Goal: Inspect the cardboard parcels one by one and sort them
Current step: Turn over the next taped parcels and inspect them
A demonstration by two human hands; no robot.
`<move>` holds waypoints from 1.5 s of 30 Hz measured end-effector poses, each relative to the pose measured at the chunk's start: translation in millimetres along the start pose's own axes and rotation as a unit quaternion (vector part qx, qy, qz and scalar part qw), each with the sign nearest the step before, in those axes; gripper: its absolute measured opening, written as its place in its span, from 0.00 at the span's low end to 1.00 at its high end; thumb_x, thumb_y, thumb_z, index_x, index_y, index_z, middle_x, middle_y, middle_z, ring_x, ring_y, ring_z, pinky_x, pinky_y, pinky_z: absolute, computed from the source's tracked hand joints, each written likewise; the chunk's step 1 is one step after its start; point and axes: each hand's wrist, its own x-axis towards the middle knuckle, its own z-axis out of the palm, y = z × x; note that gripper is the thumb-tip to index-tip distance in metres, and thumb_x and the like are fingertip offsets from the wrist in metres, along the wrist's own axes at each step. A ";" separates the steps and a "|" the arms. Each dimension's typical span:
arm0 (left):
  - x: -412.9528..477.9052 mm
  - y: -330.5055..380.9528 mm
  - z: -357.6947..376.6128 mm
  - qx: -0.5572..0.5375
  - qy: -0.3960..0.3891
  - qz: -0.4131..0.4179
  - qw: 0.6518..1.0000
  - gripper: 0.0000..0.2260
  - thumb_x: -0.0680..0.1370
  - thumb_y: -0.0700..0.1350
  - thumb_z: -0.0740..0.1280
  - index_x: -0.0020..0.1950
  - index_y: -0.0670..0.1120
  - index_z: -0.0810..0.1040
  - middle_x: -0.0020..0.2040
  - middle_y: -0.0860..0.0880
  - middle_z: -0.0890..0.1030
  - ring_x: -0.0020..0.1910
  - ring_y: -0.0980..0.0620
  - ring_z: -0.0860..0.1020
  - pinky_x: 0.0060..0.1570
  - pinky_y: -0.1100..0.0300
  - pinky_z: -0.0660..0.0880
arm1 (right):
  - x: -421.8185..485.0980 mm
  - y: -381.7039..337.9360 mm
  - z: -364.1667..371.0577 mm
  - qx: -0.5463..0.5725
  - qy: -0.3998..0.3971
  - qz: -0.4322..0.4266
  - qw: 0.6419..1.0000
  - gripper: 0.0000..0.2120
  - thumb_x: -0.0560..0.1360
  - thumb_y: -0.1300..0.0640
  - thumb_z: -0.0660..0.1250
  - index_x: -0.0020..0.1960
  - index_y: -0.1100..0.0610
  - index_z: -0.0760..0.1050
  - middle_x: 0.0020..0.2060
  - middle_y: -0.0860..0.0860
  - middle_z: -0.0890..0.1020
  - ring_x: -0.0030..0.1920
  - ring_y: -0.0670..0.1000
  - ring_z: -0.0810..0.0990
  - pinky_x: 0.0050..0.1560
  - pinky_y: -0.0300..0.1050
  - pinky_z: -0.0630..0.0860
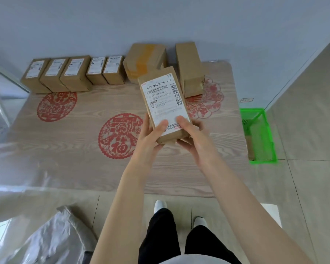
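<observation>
- At frame centre, the left hand (151, 138) and right hand (191, 134) clamp their fingers around a labelled parcel (165, 103) above the table (65, 149).
- Seven more boxes (74, 73) line the table's far edge.

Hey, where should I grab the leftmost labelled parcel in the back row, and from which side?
I'd come from above and take the leftmost parcel by its near and far ends: its right flank sits tight against the next parcel, leaving no finger room there.
</observation>
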 end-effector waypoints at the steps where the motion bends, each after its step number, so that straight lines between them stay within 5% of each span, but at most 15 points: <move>1: -2.6 -4.2 11.9 0.002 -0.003 -0.002 1.000 0.32 0.72 0.52 0.72 0.75 0.58 0.68 0.62 0.56 0.83 0.59 0.55 0.82 0.57 0.57 0.79 | -3.7 -2.9 -7.6 0.008 0.007 -0.003 1.000 0.36 0.65 0.46 0.80 0.66 0.56 0.69 0.58 0.53 0.82 0.55 0.50 0.84 0.58 0.48 0.80; 8: -23.3 -40.4 72.9 -0.001 -0.011 0.002 1.000 0.31 0.71 0.51 0.75 0.74 0.56 0.70 0.62 0.54 0.83 0.59 0.52 0.83 0.50 0.60 0.80 | -36.4 -1.9 -67.1 0.041 0.065 -0.013 0.997 0.29 0.72 0.49 0.75 0.67 0.59 0.67 0.53 0.53 0.82 0.55 0.52 0.83 0.57 0.48 0.81; 13: -49.8 -71.9 76.3 0.003 -0.088 0.007 0.996 0.34 0.74 0.43 0.72 0.78 0.53 0.65 0.68 0.47 0.80 0.65 0.47 0.80 0.61 0.55 0.79 | -66.2 21.8 -91.2 0.054 0.101 -0.018 0.993 0.35 0.68 0.47 0.78 0.68 0.60 0.69 0.56 0.57 0.83 0.55 0.53 0.84 0.56 0.50 0.82; 16: -68.4 -87.3 76.2 0.008 -0.115 0.007 0.993 0.34 0.73 0.44 0.72 0.78 0.51 0.65 0.68 0.46 0.79 0.66 0.45 0.79 0.65 0.50 0.77 | -92.2 37.1 -99.1 0.063 0.123 -0.023 0.990 0.30 0.72 0.50 0.75 0.67 0.59 0.68 0.52 0.52 0.83 0.55 0.51 0.83 0.58 0.49 0.80; 21: -102.4 -102.3 78.5 0.045 -0.119 -0.001 0.992 0.34 0.71 0.48 0.74 0.76 0.53 0.68 0.65 0.49 0.82 0.63 0.48 0.81 0.60 0.53 0.79 | -127.6 60.9 -111.8 0.071 0.147 -0.010 0.987 0.28 0.74 0.48 0.73 0.67 0.59 0.68 0.55 0.54 0.82 0.56 0.51 0.83 0.62 0.51 0.78; 27: -121.3 -106.5 108.7 0.081 -0.122 -0.006 0.989 0.29 0.76 0.40 0.74 0.75 0.49 0.69 0.64 0.48 0.82 0.62 0.49 0.81 0.62 0.52 0.78 | -150.0 67.9 -146.8 0.058 0.150 -0.011 0.987 0.30 0.73 0.41 0.72 0.68 0.57 0.70 0.59 0.54 0.82 0.55 0.50 0.84 0.54 0.46 0.80; 31: -121.7 -104.0 152.0 0.110 -0.109 -0.019 0.988 0.41 0.71 0.45 0.78 0.80 0.48 0.62 0.68 0.49 0.79 0.65 0.50 0.79 0.67 0.50 0.75 | -154.2 53.4 -186.7 0.065 0.145 -0.005 0.987 0.28 0.74 0.40 0.70 0.68 0.55 0.72 0.58 0.52 0.83 0.55 0.53 0.84 0.55 0.46 0.81; 37: -101.9 -111.4 248.4 0.096 -0.096 -0.034 0.990 0.23 0.78 0.41 0.72 0.71 0.50 0.72 0.63 0.50 0.82 0.59 0.50 0.82 0.54 0.60 0.81 | -142.3 6.4 -271.9 0.068 0.150 -0.010 0.986 0.26 0.75 0.41 0.70 0.67 0.54 0.73 0.57 0.52 0.83 0.56 0.56 0.84 0.54 0.45 0.82; 42: -84.9 -118.0 325.3 0.095 -0.084 -0.030 0.992 0.34 0.69 0.52 0.75 0.74 0.53 0.71 0.62 0.53 0.83 0.58 0.53 0.83 0.59 0.54 0.79 | -123.7 -39.8 -341.0 0.047 0.150 -0.014 0.987 0.27 0.74 0.42 0.71 0.65 0.57 0.72 0.57 0.52 0.81 0.55 0.55 0.84 0.55 0.45 0.81; 45: -69.5 -124.3 358.7 0.093 -0.057 -0.032 0.994 0.31 0.75 0.51 0.75 0.76 0.55 0.69 0.62 0.55 0.82 0.54 0.60 0.83 0.52 0.61 0.78 | -104.7 -61.8 -370.2 0.038 0.143 -0.013 0.989 0.27 0.74 0.42 0.72 0.64 0.58 0.72 0.56 0.53 0.80 0.52 0.53 0.84 0.57 0.46 0.81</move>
